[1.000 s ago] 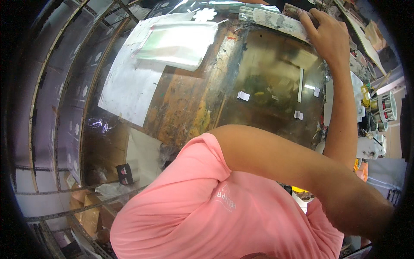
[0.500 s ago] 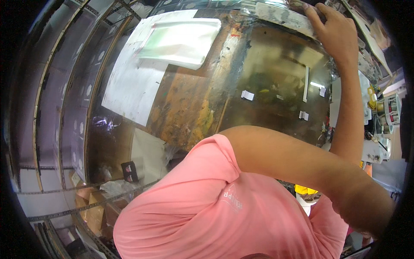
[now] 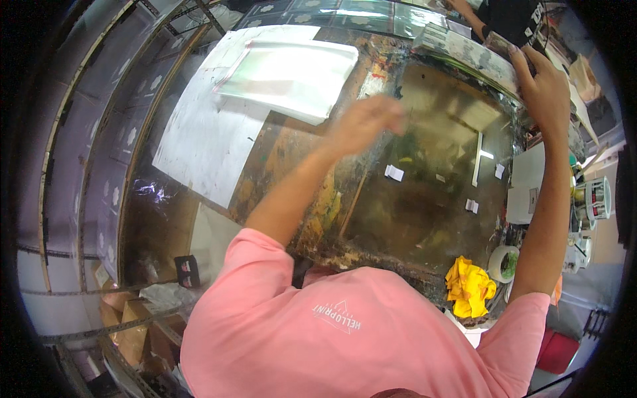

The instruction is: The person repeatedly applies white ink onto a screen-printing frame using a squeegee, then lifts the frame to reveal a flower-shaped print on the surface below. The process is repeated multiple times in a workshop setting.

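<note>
My right hand is at the far right, its fingers curled over the end of a paint-stained frame that lies along the table's far edge. My left hand, smeared by motion, hangs above the table between a stack of clear plastic sheets and a dark glossy panel. Its fingers cannot be made out. The plastic sheets rest partly on white paper. Small folded white pieces and a thin white strip sit on the panel.
A crumpled yellow cloth lies at the near right corner beside a roll of tape. White containers stand farther right. Metal racks line the left side. A co-worker's arm shows beyond the frame.
My left arm has swung from across my body at the lower right to over the table's middle. My right hand stays on the frame. The yellow cloth and co-worker have come into fuller view.
</note>
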Tool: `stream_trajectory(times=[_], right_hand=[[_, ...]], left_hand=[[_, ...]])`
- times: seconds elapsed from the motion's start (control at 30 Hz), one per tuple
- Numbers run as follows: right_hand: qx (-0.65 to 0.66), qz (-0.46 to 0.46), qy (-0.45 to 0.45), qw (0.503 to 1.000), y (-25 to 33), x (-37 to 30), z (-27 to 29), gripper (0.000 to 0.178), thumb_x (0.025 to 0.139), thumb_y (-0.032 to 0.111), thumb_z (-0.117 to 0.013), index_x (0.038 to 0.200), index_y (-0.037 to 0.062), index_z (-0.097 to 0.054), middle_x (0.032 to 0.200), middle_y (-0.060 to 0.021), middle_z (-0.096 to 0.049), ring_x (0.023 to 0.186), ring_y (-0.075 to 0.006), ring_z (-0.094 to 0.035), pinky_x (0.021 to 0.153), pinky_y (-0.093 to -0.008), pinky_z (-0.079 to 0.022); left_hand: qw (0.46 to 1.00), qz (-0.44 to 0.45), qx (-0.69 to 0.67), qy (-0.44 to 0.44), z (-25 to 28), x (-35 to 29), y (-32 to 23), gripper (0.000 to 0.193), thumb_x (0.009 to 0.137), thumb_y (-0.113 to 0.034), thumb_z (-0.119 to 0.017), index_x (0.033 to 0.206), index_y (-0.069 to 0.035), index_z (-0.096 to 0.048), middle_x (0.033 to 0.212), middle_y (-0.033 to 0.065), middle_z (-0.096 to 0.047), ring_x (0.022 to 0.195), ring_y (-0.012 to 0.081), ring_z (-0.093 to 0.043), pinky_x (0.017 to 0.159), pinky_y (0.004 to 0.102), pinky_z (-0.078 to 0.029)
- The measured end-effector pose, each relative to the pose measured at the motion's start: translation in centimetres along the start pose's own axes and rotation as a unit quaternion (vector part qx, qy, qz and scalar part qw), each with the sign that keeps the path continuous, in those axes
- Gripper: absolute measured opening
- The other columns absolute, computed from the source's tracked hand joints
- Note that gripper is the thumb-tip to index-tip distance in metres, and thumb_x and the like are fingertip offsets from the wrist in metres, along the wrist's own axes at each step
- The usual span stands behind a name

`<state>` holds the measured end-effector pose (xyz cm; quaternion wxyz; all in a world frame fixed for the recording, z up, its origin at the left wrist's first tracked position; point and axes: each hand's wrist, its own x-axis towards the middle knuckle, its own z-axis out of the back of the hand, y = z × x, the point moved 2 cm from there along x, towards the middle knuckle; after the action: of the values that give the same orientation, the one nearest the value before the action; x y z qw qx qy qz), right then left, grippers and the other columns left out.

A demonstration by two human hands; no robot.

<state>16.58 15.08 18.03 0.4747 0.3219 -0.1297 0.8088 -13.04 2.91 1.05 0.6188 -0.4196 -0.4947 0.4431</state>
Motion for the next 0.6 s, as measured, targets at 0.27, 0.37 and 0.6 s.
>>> stream_trajectory(times=[0.27,0.37,0.6], right_hand=[[-0.031,-0.042,0.019,0.998,-1.6,2.4,-0.2,0.062,0.103,0.057,-0.058,0.127,0.0025,-0.075,0.108,-0.0278,-0.076,0.106,-0.0424,-0.074,0.095,-0.0464,-0.054],[-0.037,-0.030,0.003,0.999,-1.6,2.3,-0.2,0.062,0.103,0.057,-0.059,0.127,0.0016,-0.075,0.108,-0.0281,-0.076,0.106,-0.0426,-0.074,0.095,-0.0452,-0.054],[0.022,-0.019,0.024,0.999,-0.8,2.2,0.2,0.051,0.103,0.054,-0.059,0.106,0.0055,-0.077,0.084,-0.0247,-0.071,0.083,-0.0441,-0.070,0.077,-0.0495,-0.051]], left_hand=[[0.761,0.038,0.633,-0.139,13.0,-3.8,12.0,0.057,0.110,-0.047,-0.050,0.155,-0.012,-0.055,0.165,0.0178,-0.045,0.156,0.0405,-0.033,0.126,0.0681,-0.016],[0.749,0.059,0.646,-0.137,12.5,-3.9,13.9,0.057,0.113,-0.045,-0.039,0.158,-0.011,-0.051,0.167,0.0145,-0.044,0.158,0.0380,-0.033,0.127,0.0710,-0.011],[0.837,0.092,0.518,-0.149,16.5,-1.1,7.5,0.055,0.116,-0.042,-0.030,0.137,-0.008,-0.067,0.132,0.0183,-0.071,0.126,0.0378,-0.063,0.124,0.0685,-0.023]])
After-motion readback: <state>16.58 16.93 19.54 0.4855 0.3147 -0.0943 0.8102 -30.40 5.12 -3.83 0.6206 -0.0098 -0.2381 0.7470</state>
